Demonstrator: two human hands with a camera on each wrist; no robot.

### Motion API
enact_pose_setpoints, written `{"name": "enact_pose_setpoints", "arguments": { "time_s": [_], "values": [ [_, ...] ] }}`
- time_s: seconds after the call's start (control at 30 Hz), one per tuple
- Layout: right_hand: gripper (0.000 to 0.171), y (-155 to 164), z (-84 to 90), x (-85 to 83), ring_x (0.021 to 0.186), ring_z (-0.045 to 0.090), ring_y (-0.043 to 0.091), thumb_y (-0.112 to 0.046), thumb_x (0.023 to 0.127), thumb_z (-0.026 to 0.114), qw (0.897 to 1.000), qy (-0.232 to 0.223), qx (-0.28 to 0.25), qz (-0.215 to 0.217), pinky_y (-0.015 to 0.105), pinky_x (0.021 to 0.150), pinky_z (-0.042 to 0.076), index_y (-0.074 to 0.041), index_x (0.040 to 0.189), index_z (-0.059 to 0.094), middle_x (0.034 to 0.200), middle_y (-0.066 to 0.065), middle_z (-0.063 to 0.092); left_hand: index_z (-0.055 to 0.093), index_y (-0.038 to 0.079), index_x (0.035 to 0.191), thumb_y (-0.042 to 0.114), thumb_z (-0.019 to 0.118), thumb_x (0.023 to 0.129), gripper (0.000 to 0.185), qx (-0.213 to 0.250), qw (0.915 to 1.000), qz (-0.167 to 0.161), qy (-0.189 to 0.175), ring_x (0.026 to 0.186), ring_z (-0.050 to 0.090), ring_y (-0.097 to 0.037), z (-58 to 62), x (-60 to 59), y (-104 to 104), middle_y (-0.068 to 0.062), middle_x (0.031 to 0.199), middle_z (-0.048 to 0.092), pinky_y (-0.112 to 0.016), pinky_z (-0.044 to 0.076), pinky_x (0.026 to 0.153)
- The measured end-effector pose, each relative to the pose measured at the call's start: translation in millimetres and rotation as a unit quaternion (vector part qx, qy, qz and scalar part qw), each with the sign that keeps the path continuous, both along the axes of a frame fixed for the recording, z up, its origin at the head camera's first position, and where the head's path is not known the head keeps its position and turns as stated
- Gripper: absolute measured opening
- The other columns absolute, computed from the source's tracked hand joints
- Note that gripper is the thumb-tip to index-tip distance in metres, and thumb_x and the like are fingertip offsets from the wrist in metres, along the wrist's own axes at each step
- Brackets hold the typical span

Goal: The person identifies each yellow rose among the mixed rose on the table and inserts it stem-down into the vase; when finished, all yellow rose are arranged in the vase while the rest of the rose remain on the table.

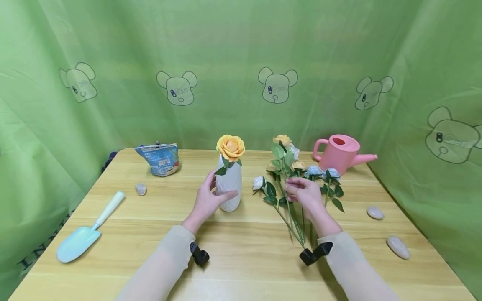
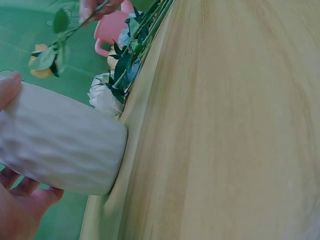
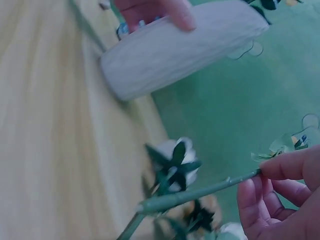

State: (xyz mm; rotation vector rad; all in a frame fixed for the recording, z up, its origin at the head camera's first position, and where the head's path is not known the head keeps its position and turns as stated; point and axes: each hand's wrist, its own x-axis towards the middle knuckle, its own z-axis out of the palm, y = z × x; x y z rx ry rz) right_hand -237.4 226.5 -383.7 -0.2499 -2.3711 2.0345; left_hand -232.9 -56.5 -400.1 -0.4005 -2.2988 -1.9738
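Observation:
My left hand (image 1: pixel 212 196) grips a white textured vase (image 1: pixel 230 188) upright on the table, thumb on the near side. From the vase's mouth rises an orange-yellow rose (image 1: pixel 231 147); its stem is hidden inside. Between thumb and fingers, my right hand (image 1: pixel 306 194) pinches a green stem (image 3: pixel 210 188) topped by a pale yellow rose (image 1: pixel 282 140), raised off the table. Beneath and around that hand lie more cut flowers: a white rose (image 1: pixel 258 182) at the left, blue ones (image 1: pixel 331 174) at the right. Their stems point toward the near edge.
A pink watering can (image 1: pixel 339 152) stands at the back right. At the back left sits a crumpled blue bag (image 1: pixel 162 159), with a small stone (image 1: pixel 141 189) before it. A light-blue trowel (image 1: pixel 80 242) lies front left; two stones (image 1: pixel 398 247) are at the right. Green curtain (image 1: pixel 233 42) surrounds the table.

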Motion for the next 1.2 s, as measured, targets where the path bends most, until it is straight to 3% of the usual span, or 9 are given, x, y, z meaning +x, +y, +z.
{"name": "enact_pose_setpoints", "arguments": {
  "time_s": [0.07,0.33,0.63,0.83,1.0,1.1,1.2],
  "values": [
    [0.038,-5.3,7.6,-3.2,0.075,0.06,0.013,-0.006,0.086,0.065,1.0,0.017,-0.002,-0.002,0.028,0.069,0.055,0.006,0.12,0.054,0.103,0.01,0.062,0.041,0.018,0.136,0.018,0.079,0.075,0.072,-0.002,1.0,0.002,0.001,0.117,0.049,-0.026,0.5,0.7,-0.6,-0.009,0.128,0.051,-0.045,0.043,0.094],
    [0.038,-29.6,47.2,-19.0,0.078,0.058,0.015,-0.004,0.086,0.065,0.996,0.084,-0.033,0.005,0.031,0.072,0.055,0.005,0.121,0.053,0.099,0.007,0.058,0.042,0.031,0.135,0.035,0.082,0.069,0.077,0.005,0.9999,0.013,0.003,0.115,0.049,-0.021,-29.8,-20.3,-1.9,-0.001,0.127,0.051,-0.043,0.043,0.094],
    [0.038,-68.9,118.8,-38.4,0.09,0.058,0.021,-0.001,0.082,0.067,0.982,0.144,-0.12,0.005,0.03,0.074,0.054,-0.004,0.118,0.056,0.111,0.008,0.057,0.044,0.037,0.13,0.042,0.082,0.066,0.075,0.006,0.9997,0.022,0.012,0.113,0.05,-0.018,-30.6,-21.2,-1.6,0.004,0.123,0.052,-0.042,0.044,0.093],
    [0.028,-100.0,154.6,-50.4,0.078,0.06,0.02,0.004,0.081,0.067,0.958,0.217,-0.187,-0.002,0.03,0.067,0.055,-0.003,0.107,0.06,0.1,0.011,0.059,0.045,0.034,0.131,0.038,0.083,0.067,0.074,0.004,0.9997,0.019,0.015,0.112,0.051,-0.019,-30.7,-21.7,-1.4,0.003,0.123,0.053,-0.042,0.045,0.091],
    [0.021,-119.2,162.2,-54.9,0.071,0.059,0.019,0.008,0.08,0.066,0.94,0.274,-0.205,-0.008,0.03,0.062,0.056,-0.001,0.098,0.06,0.091,0.01,0.061,0.046,0.025,0.132,0.026,0.081,0.072,0.07,-0.001,0.9999,0.01,0.012,0.112,0.052,-0.022,-13.1,-9.8,-0.7,-0.004,0.124,0.054,-0.042,0.046,0.091],
    [0.02,-126.5,154.1,-56.4,0.073,0.059,0.018,0.008,0.081,0.065,0.943,0.281,-0.179,0.0,0.03,0.064,0.056,-0.002,0.098,0.061,0.091,0.009,0.06,0.045,0.02,0.133,0.018,0.08,0.074,0.069,-0.005,1.0,0.004,0.005,0.113,0.051,-0.025,-0.2,-1.6,-0.9,-0.008,0.126,0.053,-0.042,0.045,0.091],
    [0.021,-131.0,140.0,-56.7,0.075,0.059,0.018,0.007,0.082,0.065,0.951,0.277,-0.136,0.014,0.03,0.066,0.056,-0.002,0.1,0.061,0.092,0.009,0.06,0.045,0.02,0.133,0.018,0.079,0.075,0.068,-0.009,0.9999,0.005,0.006,0.113,0.051,-0.025,0.9,-0.9,-1.4,-0.007,0.125,0.053,-0.041,0.046,0.091]
  ]
}}
